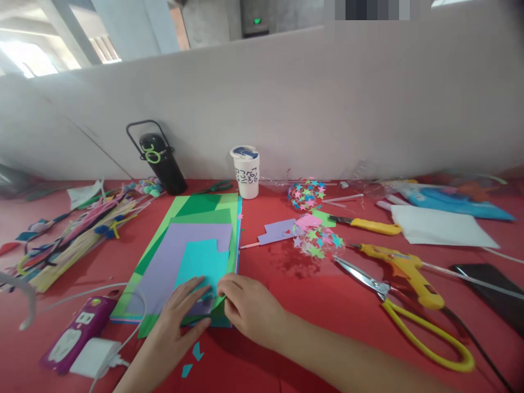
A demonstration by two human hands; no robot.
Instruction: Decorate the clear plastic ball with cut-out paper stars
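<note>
My left hand [184, 311] lies with fingers stretched over the lower left of a turquoise paper piece [207, 259], its thumb apart near the front edge. My right hand [249, 305] is closed, fingers curled and pinching paper at the lower right edge, where a green edge curls up. Exactly which sheet is pinched is hidden by the fingers. Beneath the turquoise piece lie a purple sheet [159, 262] and several green sheets [174, 213], stacked slightly askew. Small turquoise scraps [187, 370] rest on the red table in front of the hands.
Scissors [382, 289], a yellow glue gun [403, 265] and a utility knife [374, 225] lie right. Two star-filled clear balls [307, 195] are behind. A white cup [248, 174] and black bottle [164, 166] stand at the wall. Pipe cleaners [77, 240] and a purple power bank [79, 333] lie left.
</note>
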